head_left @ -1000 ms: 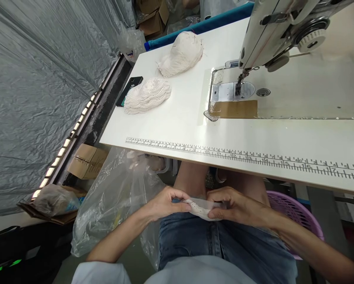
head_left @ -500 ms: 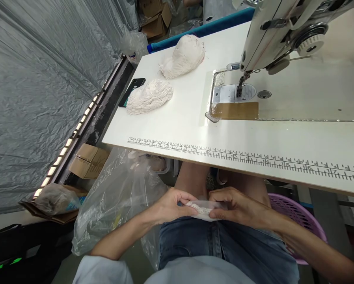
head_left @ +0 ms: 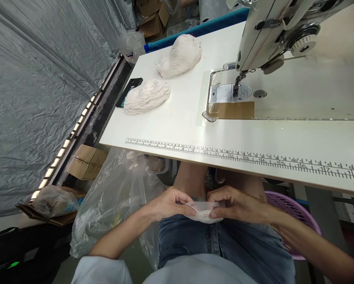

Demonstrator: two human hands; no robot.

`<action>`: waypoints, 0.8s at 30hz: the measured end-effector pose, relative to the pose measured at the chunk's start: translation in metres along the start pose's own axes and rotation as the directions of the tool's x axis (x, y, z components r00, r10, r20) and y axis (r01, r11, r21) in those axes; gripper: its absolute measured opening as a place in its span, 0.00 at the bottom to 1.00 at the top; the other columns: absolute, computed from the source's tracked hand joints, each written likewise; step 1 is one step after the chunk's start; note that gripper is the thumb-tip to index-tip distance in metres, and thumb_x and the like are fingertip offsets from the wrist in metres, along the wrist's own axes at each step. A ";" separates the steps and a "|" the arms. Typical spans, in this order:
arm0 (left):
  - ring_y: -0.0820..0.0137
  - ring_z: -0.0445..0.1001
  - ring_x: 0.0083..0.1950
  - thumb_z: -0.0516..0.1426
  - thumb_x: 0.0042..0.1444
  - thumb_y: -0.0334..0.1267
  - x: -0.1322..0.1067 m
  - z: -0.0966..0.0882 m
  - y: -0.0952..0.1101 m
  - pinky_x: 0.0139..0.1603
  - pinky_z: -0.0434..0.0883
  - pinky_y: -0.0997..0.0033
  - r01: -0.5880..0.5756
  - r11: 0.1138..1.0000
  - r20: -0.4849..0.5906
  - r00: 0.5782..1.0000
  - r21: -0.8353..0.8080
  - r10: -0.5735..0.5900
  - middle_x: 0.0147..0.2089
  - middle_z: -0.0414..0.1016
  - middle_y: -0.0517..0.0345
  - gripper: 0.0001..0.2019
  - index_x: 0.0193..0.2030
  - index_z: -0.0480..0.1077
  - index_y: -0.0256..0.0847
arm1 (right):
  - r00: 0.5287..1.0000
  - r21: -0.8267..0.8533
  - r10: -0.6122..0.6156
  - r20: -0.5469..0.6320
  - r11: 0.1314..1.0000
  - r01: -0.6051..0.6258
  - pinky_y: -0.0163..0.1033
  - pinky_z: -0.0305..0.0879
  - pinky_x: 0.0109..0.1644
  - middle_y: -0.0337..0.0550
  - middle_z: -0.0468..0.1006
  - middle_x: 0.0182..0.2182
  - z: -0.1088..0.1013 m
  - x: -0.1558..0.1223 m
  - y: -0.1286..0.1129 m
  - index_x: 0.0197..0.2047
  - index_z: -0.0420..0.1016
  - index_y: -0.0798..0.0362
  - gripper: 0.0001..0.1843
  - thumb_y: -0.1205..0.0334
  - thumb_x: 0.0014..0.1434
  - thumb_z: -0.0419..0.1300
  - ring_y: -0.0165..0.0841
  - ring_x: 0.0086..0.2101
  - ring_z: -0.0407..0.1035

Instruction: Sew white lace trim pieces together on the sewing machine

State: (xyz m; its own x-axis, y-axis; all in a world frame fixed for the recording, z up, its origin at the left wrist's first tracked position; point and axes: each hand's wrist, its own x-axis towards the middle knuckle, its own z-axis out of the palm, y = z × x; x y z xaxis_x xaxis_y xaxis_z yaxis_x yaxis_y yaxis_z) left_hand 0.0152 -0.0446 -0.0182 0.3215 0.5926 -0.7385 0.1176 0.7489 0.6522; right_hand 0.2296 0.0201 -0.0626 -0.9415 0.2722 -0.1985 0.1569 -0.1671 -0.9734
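Observation:
Over my lap, below the table edge, a small white piece of sheer fabric with a lacy edge (head_left: 203,214) is stretched between my two hands. My left hand (head_left: 174,203) pinches its left end between thumb and fingers. Its right end is gripped by my right hand (head_left: 228,203), thumb in front and fingers curled behind. On the table lie a stack of white lacy pieces (head_left: 147,97) and, farther back, a rounded white fabric bundle (head_left: 181,56) with loose threads. Both are out of reach of my hands at this moment.
A sewing machine (head_left: 259,43) stands on the white table (head_left: 177,126), which has a printed ruler along its front edge. A phone (head_left: 131,88) lies partly under the lacy stack. Below are a clear plastic bag (head_left: 114,205), a cardboard box (head_left: 87,161) and a purple basket (head_left: 295,209).
The fabric between my hands now bows open more, its sheer part spread wider. Both hands keep their grip in nearly the same place. The whole view has shifted slightly.

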 end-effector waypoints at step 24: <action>0.75 0.69 0.29 0.65 0.43 0.45 -0.015 -0.019 0.000 0.32 0.65 0.77 -0.041 0.987 0.015 0.999 0.155 0.039 0.28 0.76 0.57 0.14 0.31 0.77 0.34 | 0.998 -0.149 -0.061 -0.011 0.987 0.059 0.31 0.55 0.28 0.38 0.70 0.25 0.008 0.006 -0.009 0.31 0.75 0.57 0.15 0.54 0.58 0.56 0.27 0.26 0.63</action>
State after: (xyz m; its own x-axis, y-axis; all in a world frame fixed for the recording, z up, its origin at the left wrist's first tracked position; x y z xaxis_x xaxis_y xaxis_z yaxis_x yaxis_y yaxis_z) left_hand -0.0071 -0.0477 -0.0104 0.3400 0.6168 -0.7099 0.2483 0.6692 0.7004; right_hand 0.2206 0.0156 -0.0536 -0.9462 0.2920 -0.1397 0.1438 -0.0073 -0.9896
